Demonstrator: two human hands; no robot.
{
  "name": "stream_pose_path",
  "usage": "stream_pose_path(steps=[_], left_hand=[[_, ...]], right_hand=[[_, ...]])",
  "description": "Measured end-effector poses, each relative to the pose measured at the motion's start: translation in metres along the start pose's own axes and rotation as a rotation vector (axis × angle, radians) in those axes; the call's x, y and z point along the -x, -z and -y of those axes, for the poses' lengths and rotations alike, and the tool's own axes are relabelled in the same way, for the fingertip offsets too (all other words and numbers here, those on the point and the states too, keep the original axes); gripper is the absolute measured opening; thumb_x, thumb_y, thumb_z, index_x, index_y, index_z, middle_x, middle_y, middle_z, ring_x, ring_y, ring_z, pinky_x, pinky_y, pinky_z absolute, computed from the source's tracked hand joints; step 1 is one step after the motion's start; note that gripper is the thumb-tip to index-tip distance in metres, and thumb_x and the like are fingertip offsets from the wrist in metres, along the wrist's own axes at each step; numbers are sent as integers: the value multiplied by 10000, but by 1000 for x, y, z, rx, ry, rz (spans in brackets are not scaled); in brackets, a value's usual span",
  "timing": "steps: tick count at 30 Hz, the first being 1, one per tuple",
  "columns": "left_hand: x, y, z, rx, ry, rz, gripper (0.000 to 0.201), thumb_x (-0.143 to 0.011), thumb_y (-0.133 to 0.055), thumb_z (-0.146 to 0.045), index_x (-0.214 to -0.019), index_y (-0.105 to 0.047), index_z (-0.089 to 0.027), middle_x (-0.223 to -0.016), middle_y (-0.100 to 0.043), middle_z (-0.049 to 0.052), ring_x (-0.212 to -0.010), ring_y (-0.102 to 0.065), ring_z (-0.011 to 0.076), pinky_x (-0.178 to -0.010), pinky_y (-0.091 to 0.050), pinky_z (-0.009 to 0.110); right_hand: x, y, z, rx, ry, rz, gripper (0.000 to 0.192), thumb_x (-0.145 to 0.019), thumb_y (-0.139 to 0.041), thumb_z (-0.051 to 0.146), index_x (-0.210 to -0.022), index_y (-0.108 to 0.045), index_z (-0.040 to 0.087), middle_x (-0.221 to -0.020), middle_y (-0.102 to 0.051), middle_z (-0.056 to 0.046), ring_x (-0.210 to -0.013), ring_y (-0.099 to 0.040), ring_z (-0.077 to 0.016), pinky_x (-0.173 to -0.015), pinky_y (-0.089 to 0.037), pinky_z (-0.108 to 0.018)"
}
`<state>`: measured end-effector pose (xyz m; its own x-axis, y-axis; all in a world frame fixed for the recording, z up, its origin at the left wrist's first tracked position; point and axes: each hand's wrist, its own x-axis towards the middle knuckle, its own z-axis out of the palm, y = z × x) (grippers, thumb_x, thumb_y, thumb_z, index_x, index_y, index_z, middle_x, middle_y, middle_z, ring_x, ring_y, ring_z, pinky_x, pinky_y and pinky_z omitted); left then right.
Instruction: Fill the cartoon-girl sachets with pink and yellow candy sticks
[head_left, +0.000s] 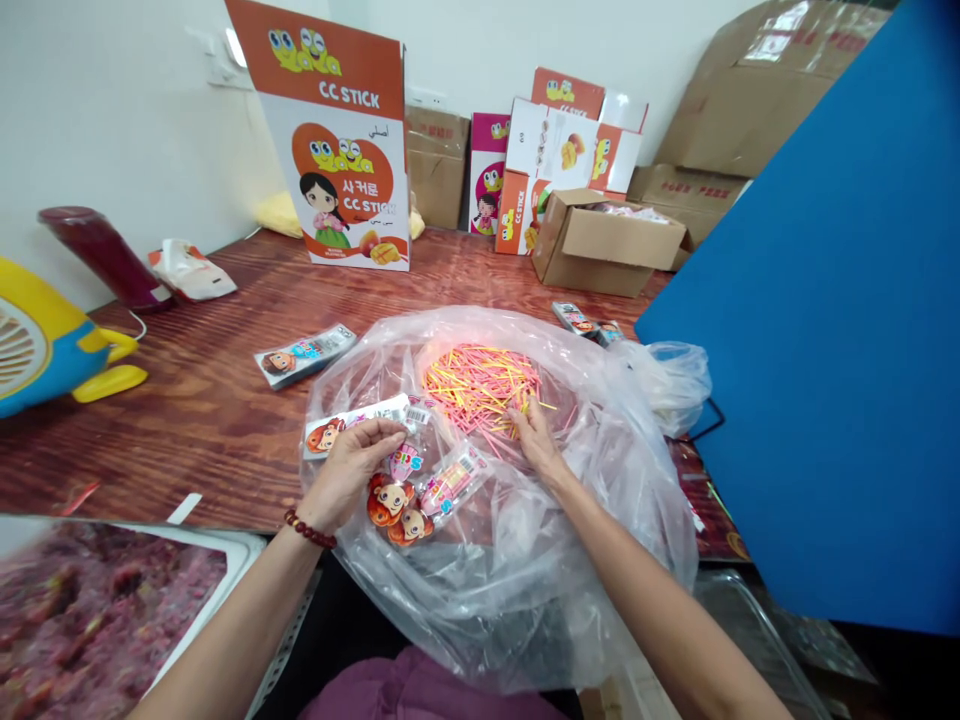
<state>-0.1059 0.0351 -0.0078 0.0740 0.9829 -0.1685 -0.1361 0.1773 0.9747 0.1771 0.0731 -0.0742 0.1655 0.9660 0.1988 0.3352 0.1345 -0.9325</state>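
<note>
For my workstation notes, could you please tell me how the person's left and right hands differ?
The left hand holds a clear printed packet; the right hand is at the pile of pink and yellow sticks. The left hand has a beaded bracelet at its wrist; the right hand has none. Both are ungloved.
</note>
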Motion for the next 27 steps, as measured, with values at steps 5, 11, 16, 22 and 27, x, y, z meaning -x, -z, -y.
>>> stream_pose_path(steps=[5, 11, 16, 22, 27], left_hand=[[-1, -2, 3, 34, 38, -16, 344, -559, -860, -363, -788, -710, -155, -688, -678, -4, -569, -576, 109, -535, -425, 214], [1, -3, 1, 66, 53, -24, 389, -549, -869, -365, -837, -717, -152, -701, -690, 0, -559, -581, 110, -517, -421, 213], [1, -2, -2, 54, 52, -17, 385, -555, -870, -374, -820, -710, -144, -716, -689, 11, -574, -585, 113, -521, -431, 213], [1, -4, -5, 95, 25, -14, 370, -546, -882, -351, -807, -710, -152, -762, -701, 11, -645, -616, 125, -609, -479, 230], [1, -6, -9, 63, -9, 21, 351, -598, -851, -374, -848, -716, -168, -778, -706, 15, -659, -614, 135, -622, -467, 239]], right_hand=[[4, -3, 1, -16, -14, 22, 178, -877, -477, 411, -820, -500, 244, -795, -640, -5, -807, -590, -195, -819, -448, -338], [4, -3, 5, -17, -3, 51, 206, -878, -502, 410, -794, -544, 227, -830, -678, -17, -811, -611, -187, -810, -457, -324], [-1, 0, 12, -105, -15, 49, 240, -878, -506, 459, -869, -568, 228, -887, -700, -43, -857, -636, -212, -815, -483, -354], [5, -4, 11, -251, 31, 74, 186, -808, -587, 375, -931, -556, 238, -878, -679, -20, -849, -625, -196, -824, -478, -336], [7, -7, 2, -221, -31, 113, 220, -807, -570, 425, -901, -590, 227, -829, -671, -17, -820, -623, -196, -797, -485, -328]])
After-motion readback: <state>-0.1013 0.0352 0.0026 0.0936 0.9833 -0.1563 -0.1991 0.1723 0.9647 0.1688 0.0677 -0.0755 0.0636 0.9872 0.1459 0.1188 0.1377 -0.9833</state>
